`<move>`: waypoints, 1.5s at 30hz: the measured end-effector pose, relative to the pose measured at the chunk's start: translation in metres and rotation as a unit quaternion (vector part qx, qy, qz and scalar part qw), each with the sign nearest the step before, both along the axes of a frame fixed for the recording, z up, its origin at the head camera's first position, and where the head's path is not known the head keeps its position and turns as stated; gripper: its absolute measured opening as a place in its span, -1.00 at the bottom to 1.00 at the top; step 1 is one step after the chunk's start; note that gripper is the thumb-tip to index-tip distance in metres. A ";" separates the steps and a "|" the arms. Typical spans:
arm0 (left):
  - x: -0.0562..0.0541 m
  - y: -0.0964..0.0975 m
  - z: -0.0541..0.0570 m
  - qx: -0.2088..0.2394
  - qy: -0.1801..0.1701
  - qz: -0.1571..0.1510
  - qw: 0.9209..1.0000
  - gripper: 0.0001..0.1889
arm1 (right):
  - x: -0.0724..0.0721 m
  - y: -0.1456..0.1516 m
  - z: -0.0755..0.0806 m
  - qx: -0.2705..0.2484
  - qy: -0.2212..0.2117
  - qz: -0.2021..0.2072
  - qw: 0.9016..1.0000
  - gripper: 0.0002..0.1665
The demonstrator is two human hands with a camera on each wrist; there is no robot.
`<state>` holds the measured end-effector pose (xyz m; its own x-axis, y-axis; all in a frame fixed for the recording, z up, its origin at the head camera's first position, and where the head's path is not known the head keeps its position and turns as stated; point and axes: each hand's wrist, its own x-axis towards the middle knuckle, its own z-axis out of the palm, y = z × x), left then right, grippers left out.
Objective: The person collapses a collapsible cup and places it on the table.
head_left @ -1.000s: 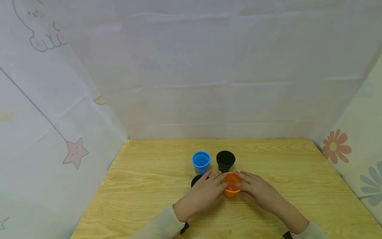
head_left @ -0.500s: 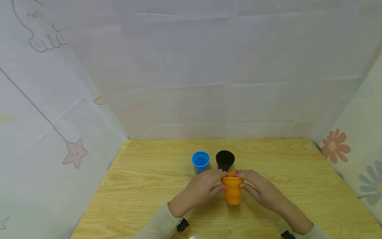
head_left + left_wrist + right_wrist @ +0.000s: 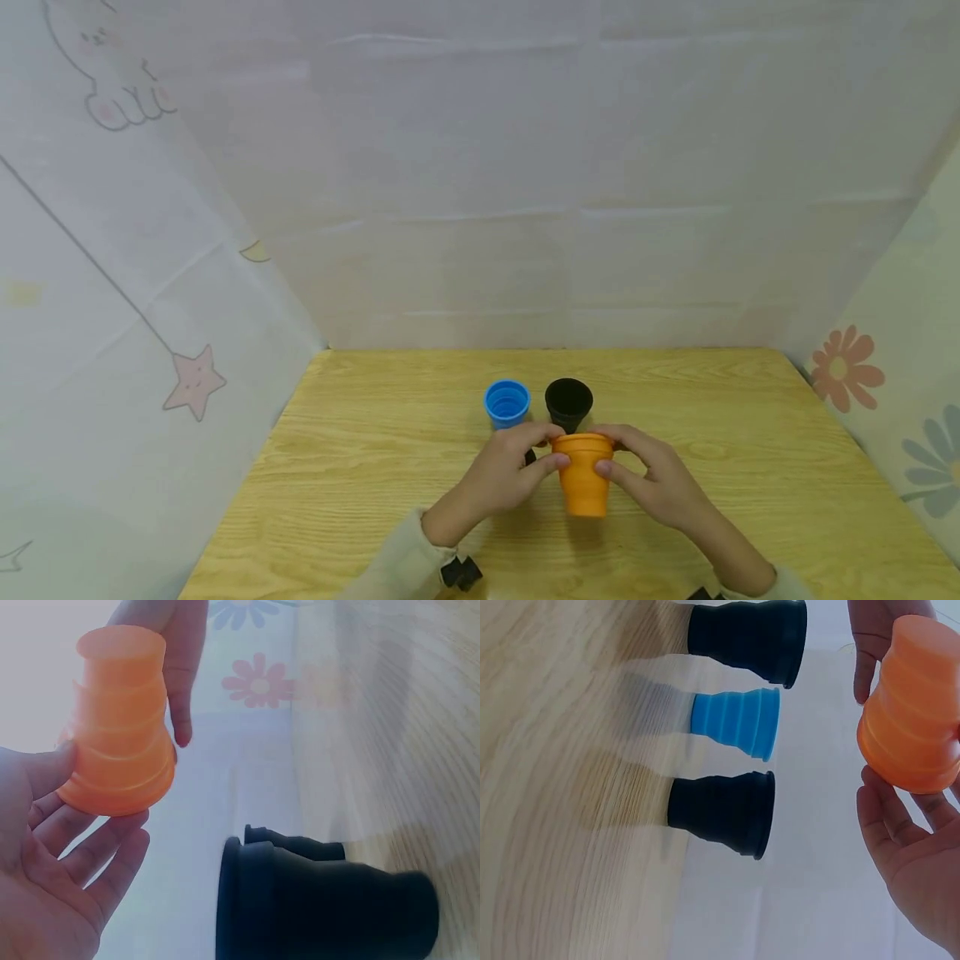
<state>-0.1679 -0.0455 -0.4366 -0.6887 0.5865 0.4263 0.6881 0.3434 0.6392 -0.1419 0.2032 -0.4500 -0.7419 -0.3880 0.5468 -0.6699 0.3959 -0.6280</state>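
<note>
An orange collapsible cup (image 3: 587, 482) with ridged walls is held off the table between both hands, its side facing the head camera and its base toward the person. My left hand (image 3: 498, 475) grips its rim from the left, thumb on the outer wall. From the right, my right hand (image 3: 660, 482) pinches the same rim between thumb and fingers. Behind them stand a blue cup (image 3: 507, 403) and a black cup (image 3: 568, 402). A second black cup (image 3: 530, 457) is mostly hidden by the left hand; the right wrist view shows both black cups upright beside the blue cup (image 3: 735, 724).
The wooden table (image 3: 360, 483) reaches back to a pale cloth wall (image 3: 465, 250). Printed cloth sides with a star (image 3: 195, 382) and flowers (image 3: 843, 367) border it left and right. Black straps (image 3: 461, 573) sit at the wrists.
The orange cup has tipped from opening upward to its side facing the head camera, and is raised. Both hands moved from spread fingers around it to gripping its rim. The other cups stayed put.
</note>
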 end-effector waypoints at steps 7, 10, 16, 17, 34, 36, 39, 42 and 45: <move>0.003 0.001 0.004 0.012 -0.007 -0.006 1.000 -0.75 | 0.002 -0.004 0.002 0.004 -0.013 0.005 1.000 -0.58; 0.004 0.001 0.005 0.011 0.010 -0.007 1.000 -0.76 | 0.003 -0.005 0.003 0.006 -0.006 0.006 1.000 -0.58; 0.005 -0.001 0.007 0.006 0.062 -0.010 0.998 -0.78 | 0.004 -0.007 0.005 0.007 0.006 0.002 1.000 -0.59; 0.005 -0.001 0.007 0.005 0.070 -0.011 0.998 -0.78 | 0.004 -0.007 0.005 0.008 0.010 0.002 1.000 -0.58; 0.002 0.000 0.008 0.038 0.160 -0.008 0.986 -0.85 | 0.004 -0.013 0.004 -0.006 0.043 0.016 0.999 -0.59; 0.001 0.001 0.008 0.049 0.171 -0.014 0.984 -0.86 | 0.004 -0.014 0.005 -0.007 0.053 0.014 0.998 -0.59; -0.001 0.001 0.007 0.064 0.176 -0.030 0.982 -0.86 | 0.004 -0.014 0.005 -0.014 0.063 0.006 0.998 -0.60; -0.001 -0.001 0.007 0.074 0.144 -0.049 0.986 -0.85 | 0.005 -0.013 0.005 -0.028 0.056 0.002 0.998 -0.60; 0.000 -0.004 0.008 0.082 0.067 -0.071 0.992 -0.81 | 0.006 -0.012 0.006 -0.044 0.047 0.008 0.998 -0.59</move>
